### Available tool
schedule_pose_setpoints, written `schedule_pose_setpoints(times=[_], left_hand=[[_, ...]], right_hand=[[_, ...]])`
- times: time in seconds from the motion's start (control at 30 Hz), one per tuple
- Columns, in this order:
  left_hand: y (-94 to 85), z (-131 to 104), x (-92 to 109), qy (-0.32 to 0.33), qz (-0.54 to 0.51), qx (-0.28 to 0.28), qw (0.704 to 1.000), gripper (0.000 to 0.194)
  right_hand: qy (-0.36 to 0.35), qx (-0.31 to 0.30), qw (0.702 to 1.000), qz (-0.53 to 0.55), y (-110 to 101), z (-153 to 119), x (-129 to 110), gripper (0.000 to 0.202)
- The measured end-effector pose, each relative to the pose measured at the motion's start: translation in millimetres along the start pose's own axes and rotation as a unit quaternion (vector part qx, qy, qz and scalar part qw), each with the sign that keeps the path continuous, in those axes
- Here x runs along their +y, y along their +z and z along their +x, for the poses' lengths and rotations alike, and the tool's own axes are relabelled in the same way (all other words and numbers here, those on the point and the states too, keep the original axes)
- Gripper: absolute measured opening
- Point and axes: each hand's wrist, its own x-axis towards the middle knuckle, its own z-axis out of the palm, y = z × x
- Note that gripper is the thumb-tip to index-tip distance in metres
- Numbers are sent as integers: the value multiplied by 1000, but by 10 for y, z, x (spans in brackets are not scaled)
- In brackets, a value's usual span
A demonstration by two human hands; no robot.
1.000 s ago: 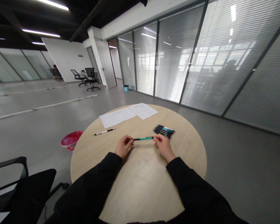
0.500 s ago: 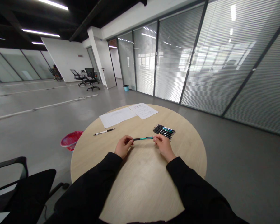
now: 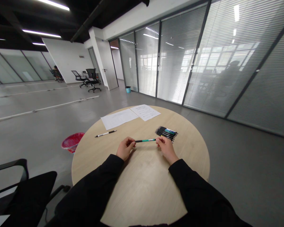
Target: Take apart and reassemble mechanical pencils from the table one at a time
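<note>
A black and green pen (image 3: 145, 140) is held level over the table between my two hands. My left hand (image 3: 126, 148) pinches its black end. The other end is between the fingertips of my right hand (image 3: 166, 149). Just beyond my right hand, a row of several dark pens (image 3: 167, 133) lies side by side on the table. Farther left, a white and black pen (image 3: 105, 133) lies alone. Two sheets of paper, a left one (image 3: 119, 118) and a printed one (image 3: 146, 112), rest near the far edge.
The round wooden table (image 3: 142, 189) is under my forearms. A red basin (image 3: 72, 142) stands on the floor to its left, and a black chair (image 3: 26, 192) is at the lower left. A small blue bin (image 3: 128, 90) stands by the glass wall.
The pen has turned slightly about its length between my fingers, so its clip no longer shows as before and a pale patch shows near the right end. Both hands stay in place.
</note>
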Motion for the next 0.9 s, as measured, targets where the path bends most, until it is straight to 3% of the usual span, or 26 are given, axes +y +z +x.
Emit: schedule_pose_setpoints(times=[0.9], left_hand=[[1, 2, 1, 5, 9, 0, 1000, 26]], right_hand=[[-4, 0, 1000, -18, -2, -11, 1, 28]])
